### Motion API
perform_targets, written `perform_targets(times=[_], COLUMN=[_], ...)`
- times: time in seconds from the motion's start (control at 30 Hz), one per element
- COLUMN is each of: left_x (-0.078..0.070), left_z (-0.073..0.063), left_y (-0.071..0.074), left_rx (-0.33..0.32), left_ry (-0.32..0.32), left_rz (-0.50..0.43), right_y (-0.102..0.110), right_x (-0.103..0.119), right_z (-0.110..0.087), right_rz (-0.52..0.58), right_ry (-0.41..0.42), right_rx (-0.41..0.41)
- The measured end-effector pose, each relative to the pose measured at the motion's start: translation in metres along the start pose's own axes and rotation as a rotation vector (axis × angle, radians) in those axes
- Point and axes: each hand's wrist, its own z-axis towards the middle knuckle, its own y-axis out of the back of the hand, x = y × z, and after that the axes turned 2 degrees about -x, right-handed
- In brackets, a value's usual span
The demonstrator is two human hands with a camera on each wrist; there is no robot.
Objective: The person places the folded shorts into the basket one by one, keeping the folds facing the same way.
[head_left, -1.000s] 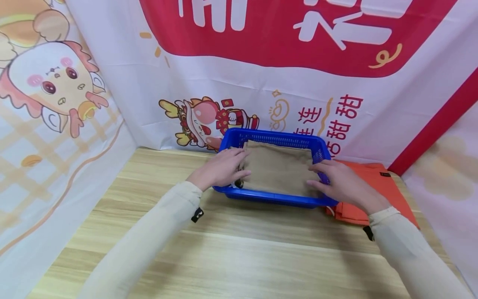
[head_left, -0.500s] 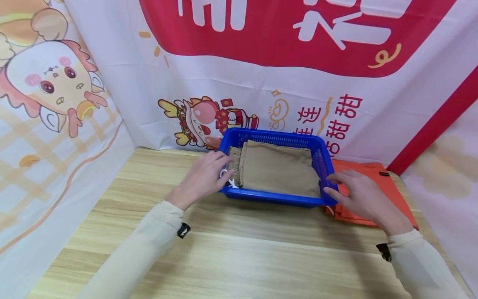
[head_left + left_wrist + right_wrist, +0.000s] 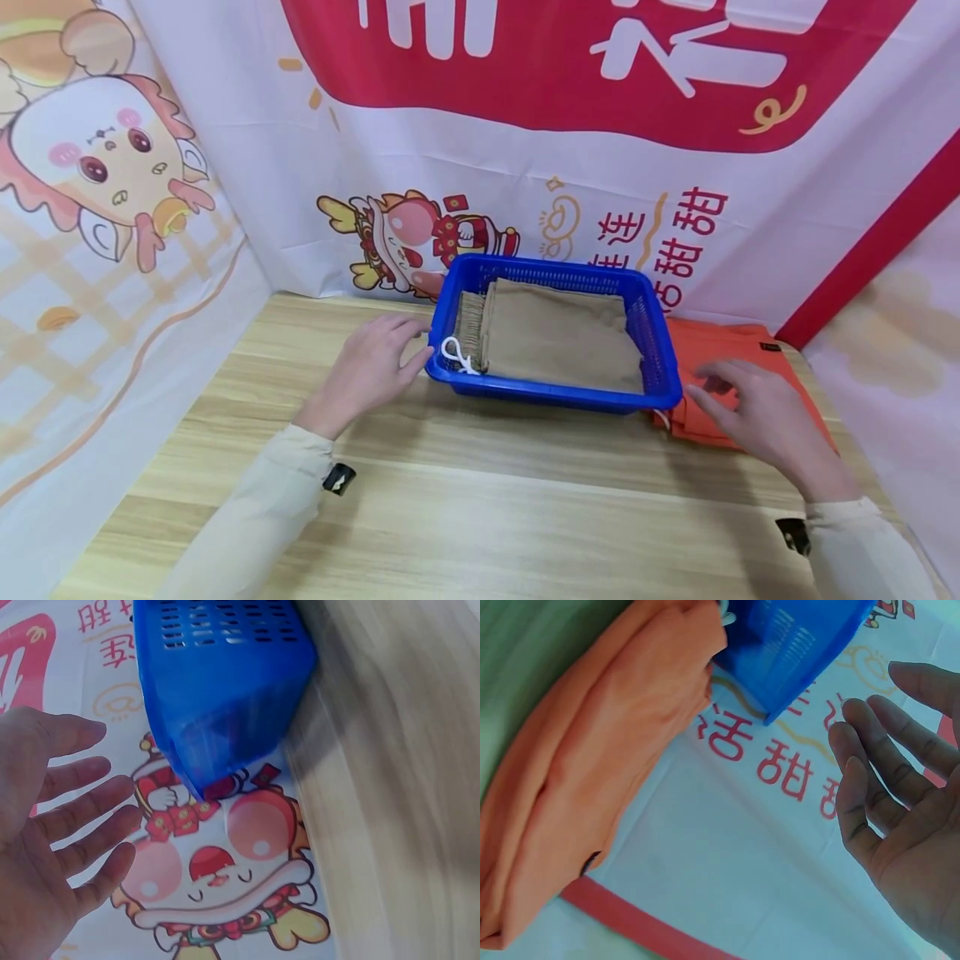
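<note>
In the head view a blue plastic basket (image 3: 555, 392) stands at the back of the table, its side wall pierced with slots. Inside lies a folded tan cloth item (image 3: 562, 337) with a gathered edge (image 3: 471, 321) and a white cord (image 3: 456, 354) at its left. My left hand (image 3: 367, 367) is just off the basket's left end, fingers relaxed and holding nothing. Over the orange folded cloth (image 3: 750, 367), right of the basket, hovers my right hand (image 3: 772, 421), its fingers loosely bent. Both wrist views show bare palms, the left hand (image 3: 60, 817) and the right hand (image 3: 900, 780).
The wood-grain table (image 3: 480, 517) extends in front of the basket. Behind it hangs a printed white and red banner (image 3: 450, 158). Another printed cloth (image 3: 112, 250) forms the left side. A small black tag (image 3: 770, 347) marks the orange cloth's far edge.
Both hands have drawn back from the tan cloth and moved apart, left hand leftward, right hand rightward. The white cord and gathered edge have come into view. The basket has stayed put.
</note>
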Motion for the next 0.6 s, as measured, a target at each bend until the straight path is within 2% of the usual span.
perform_targets(times=[0.27, 0.6], left_x=[0.011, 0.016], left_z=[-0.011, -0.022], left_y=[0.0, -0.005], left_rx=[0.0, 0.009], left_ry=[0.048, 0.068], left_rz=[-0.025, -0.054], right_y=[-0.007, -0.027], right_x=[-0.015, -0.033], right_z=[-0.008, -0.008], right_rz=[0.001, 0.006], right_ry=[-0.064, -0.151], right_rx=[0.042, 0.182])
